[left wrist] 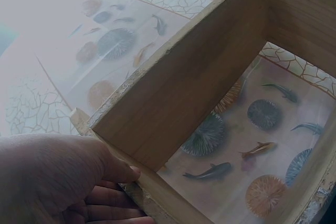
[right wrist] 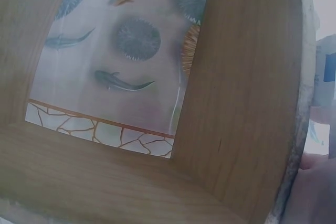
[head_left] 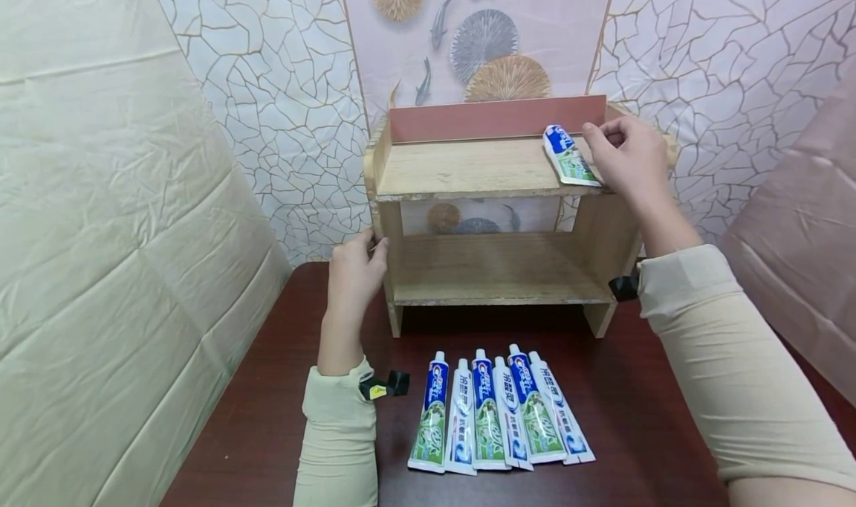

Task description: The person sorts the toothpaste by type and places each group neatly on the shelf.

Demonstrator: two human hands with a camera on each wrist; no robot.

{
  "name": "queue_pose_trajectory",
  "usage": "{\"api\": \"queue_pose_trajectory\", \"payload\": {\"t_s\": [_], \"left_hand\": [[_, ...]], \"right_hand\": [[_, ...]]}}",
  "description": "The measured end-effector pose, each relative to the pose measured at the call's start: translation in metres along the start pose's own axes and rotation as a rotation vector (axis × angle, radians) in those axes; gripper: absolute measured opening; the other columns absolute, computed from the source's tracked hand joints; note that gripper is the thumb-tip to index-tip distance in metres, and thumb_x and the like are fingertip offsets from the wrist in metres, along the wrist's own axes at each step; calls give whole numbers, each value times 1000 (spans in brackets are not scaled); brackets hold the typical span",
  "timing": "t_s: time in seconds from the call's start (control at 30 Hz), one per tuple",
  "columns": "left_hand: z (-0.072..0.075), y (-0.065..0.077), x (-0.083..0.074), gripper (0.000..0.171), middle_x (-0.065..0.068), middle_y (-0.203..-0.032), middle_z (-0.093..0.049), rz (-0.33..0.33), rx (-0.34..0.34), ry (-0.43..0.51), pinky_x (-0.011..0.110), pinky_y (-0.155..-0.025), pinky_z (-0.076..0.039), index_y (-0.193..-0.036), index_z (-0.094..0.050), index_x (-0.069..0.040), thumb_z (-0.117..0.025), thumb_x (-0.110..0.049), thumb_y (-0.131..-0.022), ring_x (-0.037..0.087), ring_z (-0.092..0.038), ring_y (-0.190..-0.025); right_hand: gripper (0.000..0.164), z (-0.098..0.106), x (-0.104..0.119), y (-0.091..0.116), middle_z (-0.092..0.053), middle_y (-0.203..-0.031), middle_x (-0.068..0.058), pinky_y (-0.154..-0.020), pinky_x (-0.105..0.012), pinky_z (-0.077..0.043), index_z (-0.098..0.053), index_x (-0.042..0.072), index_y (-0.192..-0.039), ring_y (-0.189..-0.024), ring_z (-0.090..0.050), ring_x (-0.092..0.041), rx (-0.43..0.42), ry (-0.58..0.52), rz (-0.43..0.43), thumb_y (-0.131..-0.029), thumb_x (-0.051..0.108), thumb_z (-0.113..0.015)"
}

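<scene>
A small two-tier wooden shelf (head_left: pixel 495 269) stands on the table. At its left side panel my left hand (head_left: pixel 357 269) holds the edge, the thumb (left wrist: pixel 123 172) at the front edge and the fingers (left wrist: pixel 118 211) along the outside. On the top tier, toward the right, lies a blue, green and white toothpaste tube (head_left: pixel 571 156), cap end to the back. My right hand (head_left: pixel 628 154) is close beside it, thumb tip a little apart from the tube in the head view. In the right wrist view the shelf hides part of that hand (right wrist: pixel 310 187).
In front of the shelf, several toothpaste tubes (head_left: pixel 487 410) lie in a row on the dark red table (head_left: pixel 267 425), Crest ones alternating with white ones. A pink back panel (head_left: pixel 498 119) rises behind the top tier. Patterned cloth (head_left: pixel 267 83) hangs behind.
</scene>
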State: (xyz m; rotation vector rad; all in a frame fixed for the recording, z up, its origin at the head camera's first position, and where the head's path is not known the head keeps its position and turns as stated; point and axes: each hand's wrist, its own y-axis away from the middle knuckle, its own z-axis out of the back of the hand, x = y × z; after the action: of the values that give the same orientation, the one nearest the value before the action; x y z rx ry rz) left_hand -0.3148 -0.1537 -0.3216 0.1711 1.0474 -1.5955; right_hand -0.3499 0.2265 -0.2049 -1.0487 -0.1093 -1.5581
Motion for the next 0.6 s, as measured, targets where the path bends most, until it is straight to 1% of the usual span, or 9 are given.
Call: {"api": "queue_pose_trajectory", "payload": {"t_s": [0.1, 0.23, 0.33, 0.5, 0.6], "left_hand": [[0, 0, 1, 30, 17, -109, -74, -1, -2, 1, 43, -87, -58, -115, -70, 0, -59, -25, -102, 31, -71, -102], [0, 0, 1, 29, 16, -107, -74, -3, -7, -7, 45, -88, -58, -113, -71, -1, -60, -25, -101, 32, -71, -101], [1, 1, 1, 28, 16, -106, -75, -4, -9, -9, 45, -88, -58, -112, -71, -2, -60, -26, -101, 33, -71, -100], [1, 0, 1, 29, 15, -106, -75, -4, -9, -3, 44, -87, -58, -113, -71, -2, -60, -26, -101, 32, -71, -100], [0, 0, 1, 30, 15, -107, -75, -5, -9, -3, 44, -88, -58, -114, -71, -2, -59, -26, -102, 32, -71, -100]], "right_hand": [[66, -1, 0, 2, -61, -114, -9, -86, -33, -41, -64, 3, -125, -107, -52, -24, -25, -18, 19, -97, 60, -45], [64, 0, -2, 5, -61, -112, -6, -88, -32, -41, -64, 5, -127, -105, -52, -22, -37, -38, 12, -97, 60, -47], [64, 0, -4, 7, -62, -108, -2, -87, -30, -40, -65, 6, -126, -100, -52, -17, -58, -57, 14, -96, 60, -48], [54, -1, -8, 14, -59, -93, 7, -77, -20, -40, -68, 4, -116, -85, -52, -6, -124, -141, 84, -97, 53, -55], [45, 0, -11, 18, -57, -86, 13, -75, -18, -40, -69, 6, -109, -81, -51, -3, -164, -189, 126, -97, 48, -58]]}}
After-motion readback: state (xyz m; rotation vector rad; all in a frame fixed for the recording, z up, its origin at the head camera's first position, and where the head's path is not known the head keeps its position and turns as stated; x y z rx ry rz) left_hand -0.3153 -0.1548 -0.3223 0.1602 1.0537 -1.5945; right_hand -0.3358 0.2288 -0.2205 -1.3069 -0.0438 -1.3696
